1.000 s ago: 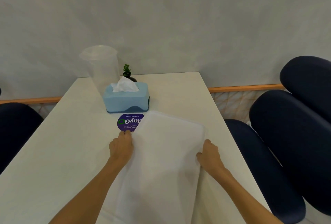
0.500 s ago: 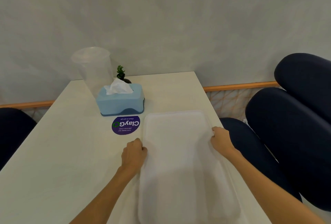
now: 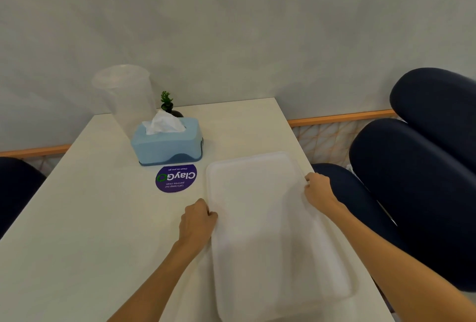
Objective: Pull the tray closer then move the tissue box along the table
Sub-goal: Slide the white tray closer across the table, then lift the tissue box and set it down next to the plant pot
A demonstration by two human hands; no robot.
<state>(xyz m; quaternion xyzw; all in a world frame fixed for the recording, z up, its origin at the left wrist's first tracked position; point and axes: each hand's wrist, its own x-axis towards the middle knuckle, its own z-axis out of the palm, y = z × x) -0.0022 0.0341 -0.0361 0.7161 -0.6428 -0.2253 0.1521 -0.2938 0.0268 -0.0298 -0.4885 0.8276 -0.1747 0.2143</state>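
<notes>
A white translucent tray (image 3: 270, 231) lies flat on the right half of the cream table (image 3: 85, 231), long side running away from me. My left hand (image 3: 197, 221) grips its left rim, fingers curled over the edge. My right hand (image 3: 318, 190) grips the right rim, close to the table's right edge. A light blue tissue box (image 3: 167, 145) with a white tissue sticking out stands further back, left of the tray and apart from it.
A purple round sticker (image 3: 176, 178) lies on the table between tissue box and tray. Behind the box stand a tall clear plastic jug (image 3: 123, 97) and a small potted plant (image 3: 168, 105). Dark blue chairs (image 3: 417, 180) flank the right side; another chair (image 3: 15, 193) sits left.
The tray has swung from a slanted lie to straight and shifted right, uncovering the whole purple sticker. Both hands stayed on its rims; the tissue box has not moved.
</notes>
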